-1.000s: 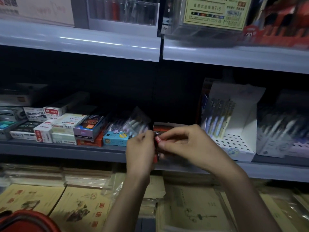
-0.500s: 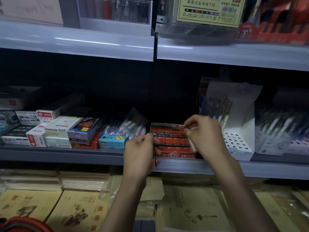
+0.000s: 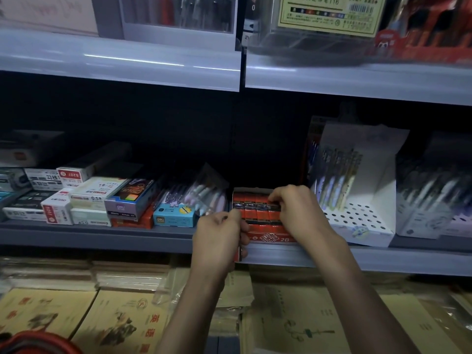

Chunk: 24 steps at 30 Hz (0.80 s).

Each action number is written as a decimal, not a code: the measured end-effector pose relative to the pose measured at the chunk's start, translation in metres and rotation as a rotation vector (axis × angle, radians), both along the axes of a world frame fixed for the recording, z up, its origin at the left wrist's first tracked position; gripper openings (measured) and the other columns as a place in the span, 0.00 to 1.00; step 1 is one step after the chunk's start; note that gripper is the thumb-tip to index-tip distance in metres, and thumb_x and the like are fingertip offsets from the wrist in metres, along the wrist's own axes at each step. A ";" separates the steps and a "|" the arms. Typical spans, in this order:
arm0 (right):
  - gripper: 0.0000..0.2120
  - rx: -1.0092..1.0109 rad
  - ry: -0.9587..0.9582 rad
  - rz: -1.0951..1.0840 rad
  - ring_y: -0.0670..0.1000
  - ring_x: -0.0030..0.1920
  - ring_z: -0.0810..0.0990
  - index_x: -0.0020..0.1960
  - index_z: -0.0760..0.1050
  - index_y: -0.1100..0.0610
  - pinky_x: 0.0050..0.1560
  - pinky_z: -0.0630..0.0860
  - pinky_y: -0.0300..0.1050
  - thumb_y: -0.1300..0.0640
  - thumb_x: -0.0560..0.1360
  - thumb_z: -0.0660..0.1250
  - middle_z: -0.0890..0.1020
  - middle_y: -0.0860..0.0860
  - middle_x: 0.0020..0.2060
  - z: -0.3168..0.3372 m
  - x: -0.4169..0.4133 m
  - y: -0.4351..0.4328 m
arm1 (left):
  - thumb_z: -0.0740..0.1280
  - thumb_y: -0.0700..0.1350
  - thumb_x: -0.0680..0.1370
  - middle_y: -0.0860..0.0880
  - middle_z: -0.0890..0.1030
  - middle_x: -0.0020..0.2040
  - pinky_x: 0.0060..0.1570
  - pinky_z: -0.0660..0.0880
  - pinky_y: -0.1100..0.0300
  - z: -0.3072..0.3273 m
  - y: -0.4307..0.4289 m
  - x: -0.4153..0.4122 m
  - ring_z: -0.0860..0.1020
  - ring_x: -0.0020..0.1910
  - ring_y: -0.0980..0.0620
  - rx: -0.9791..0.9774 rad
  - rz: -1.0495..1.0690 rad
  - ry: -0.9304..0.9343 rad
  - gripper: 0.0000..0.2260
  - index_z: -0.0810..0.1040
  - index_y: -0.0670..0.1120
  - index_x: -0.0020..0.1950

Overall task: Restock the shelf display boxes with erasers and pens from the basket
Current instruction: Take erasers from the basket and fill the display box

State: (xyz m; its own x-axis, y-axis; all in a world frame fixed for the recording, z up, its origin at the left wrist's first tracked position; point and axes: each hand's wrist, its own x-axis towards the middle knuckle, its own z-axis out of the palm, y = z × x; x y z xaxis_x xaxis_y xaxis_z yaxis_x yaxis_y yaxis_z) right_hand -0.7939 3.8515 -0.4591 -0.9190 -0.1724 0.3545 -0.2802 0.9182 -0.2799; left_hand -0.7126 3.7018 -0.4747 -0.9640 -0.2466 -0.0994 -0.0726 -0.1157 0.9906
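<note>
Right hand (image 3: 296,213) now sits over the right end of the red eraser box (image 3: 268,236) on the middle shelf (image 3: 102,235), its fingers (image 3: 277,199) curled down onto the back rows of erasers (image 3: 252,209). 1 second ago it met the left hand in front of the box and pinched 1 piece; half a second ago it was at the box's back right corner; now it is lower, on the row. Cannot tell whether the fingers still pinch that piece or only press it in. Left hand (image 3: 217,238) stays at the box's front left corner, fingers wrapped round a small red stack (image 3: 240,252) of more erasers, only its edge showing. Reading: 1 eraser is going into the box, several are left in hand, so this box is partly filled and the feed-and-place cycle likely repeats. White pen box (image 3: 362,223) stands just beside, to the right, with pens (image 3: 334,180) upright in it. Red basket (image 3: 43,343) rim shows low left, well apart.
</note>
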 end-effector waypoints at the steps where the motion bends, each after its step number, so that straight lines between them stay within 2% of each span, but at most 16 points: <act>1: 0.15 -0.003 0.001 -0.001 0.55 0.55 0.82 0.61 0.83 0.54 0.55 0.80 0.49 0.67 0.79 0.66 0.84 0.54 0.55 0.002 0.003 0.001 | 0.62 0.41 0.82 0.43 0.75 0.32 0.18 0.62 0.67 0.000 -0.001 0.000 0.68 0.22 0.55 0.004 0.000 0.002 0.12 0.80 0.36 0.45; 4: 0.17 -0.008 0.017 -0.014 0.54 0.55 0.82 0.62 0.82 0.55 0.57 0.80 0.49 0.69 0.77 0.65 0.84 0.53 0.56 0.006 0.011 0.005 | 0.62 0.43 0.83 0.44 0.76 0.31 0.19 0.63 0.66 0.000 -0.003 -0.001 0.70 0.22 0.55 0.015 0.017 0.005 0.13 0.80 0.37 0.44; 7: 0.18 -0.043 -0.005 -0.012 0.52 0.56 0.81 0.63 0.82 0.54 0.56 0.79 0.45 0.69 0.79 0.63 0.84 0.52 0.58 0.006 0.021 0.006 | 0.60 0.51 0.85 0.45 0.78 0.32 0.23 0.64 0.64 0.000 -0.005 -0.002 0.71 0.24 0.53 0.127 0.016 -0.015 0.18 0.81 0.41 0.43; 9: 0.17 -0.158 -0.009 -0.003 0.48 0.53 0.82 0.62 0.83 0.51 0.51 0.78 0.39 0.66 0.81 0.62 0.84 0.49 0.55 0.007 0.027 0.006 | 0.58 0.56 0.85 0.45 0.78 0.32 0.27 0.63 0.63 0.002 -0.006 -0.003 0.72 0.25 0.52 0.248 -0.009 -0.031 0.22 0.82 0.43 0.42; 11: 0.13 -0.333 -0.049 0.039 0.41 0.45 0.81 0.58 0.84 0.46 0.41 0.76 0.31 0.61 0.82 0.65 0.84 0.42 0.46 0.012 0.035 0.006 | 0.57 0.59 0.84 0.45 0.78 0.31 0.23 0.61 0.66 0.006 -0.007 -0.004 0.72 0.24 0.52 0.345 -0.028 -0.046 0.25 0.81 0.44 0.39; 12: 0.11 -0.415 -0.078 0.080 0.41 0.41 0.81 0.55 0.84 0.45 0.36 0.74 0.29 0.58 0.81 0.67 0.83 0.42 0.40 0.015 0.041 0.004 | 0.56 0.60 0.84 0.45 0.78 0.31 0.21 0.61 0.67 0.008 -0.007 -0.004 0.72 0.24 0.52 0.384 -0.037 -0.046 0.27 0.81 0.44 0.38; 13: 0.10 -0.471 -0.096 0.132 0.42 0.38 0.81 0.52 0.85 0.43 0.33 0.73 0.31 0.57 0.80 0.69 0.83 0.44 0.36 0.019 0.047 0.002 | 0.56 0.61 0.85 0.45 0.77 0.31 0.20 0.60 0.68 0.009 -0.006 -0.003 0.72 0.24 0.52 0.419 -0.048 -0.045 0.28 0.81 0.43 0.38; 15: 0.10 -0.526 -0.133 0.232 0.48 0.37 0.82 0.49 0.85 0.42 0.38 0.78 0.40 0.57 0.78 0.71 0.85 0.49 0.35 0.029 0.059 -0.003 | 0.54 0.62 0.85 0.45 0.77 0.32 0.18 0.59 0.69 0.010 -0.003 -0.002 0.72 0.23 0.52 0.462 -0.060 -0.037 0.29 0.81 0.43 0.40; 17: 0.08 -0.548 -0.175 0.297 0.48 0.38 0.83 0.50 0.85 0.44 0.42 0.81 0.42 0.57 0.78 0.72 0.86 0.48 0.37 0.036 0.069 -0.009 | 0.51 0.63 0.85 0.44 0.78 0.33 0.19 0.59 0.68 0.008 0.000 0.000 0.73 0.23 0.52 0.467 -0.042 -0.024 0.30 0.82 0.43 0.43; 21: 0.05 -0.595 -0.237 0.341 0.43 0.31 0.80 0.50 0.86 0.49 0.36 0.77 0.38 0.54 0.75 0.75 0.84 0.45 0.32 0.037 0.079 -0.020 | 0.50 0.64 0.85 0.48 0.81 0.32 0.18 0.64 0.66 0.005 0.008 0.002 0.75 0.22 0.56 0.325 0.080 -0.031 0.30 0.82 0.43 0.53; 23: 0.07 -0.622 -0.304 0.356 0.40 0.29 0.77 0.51 0.85 0.52 0.36 0.75 0.35 0.56 0.73 0.78 0.84 0.46 0.32 0.035 0.080 -0.023 | 0.51 0.62 0.85 0.51 0.79 0.30 0.17 0.65 0.67 0.006 0.011 0.003 0.73 0.21 0.59 0.250 0.124 -0.008 0.27 0.80 0.43 0.52; 24: 0.08 -0.638 -0.339 0.347 0.39 0.30 0.78 0.51 0.85 0.53 0.37 0.77 0.36 0.58 0.73 0.78 0.85 0.47 0.33 0.035 0.080 -0.023 | 0.52 0.61 0.86 0.52 0.77 0.28 0.17 0.64 0.67 0.006 0.012 0.003 0.72 0.20 0.59 0.251 0.121 0.012 0.25 0.79 0.43 0.52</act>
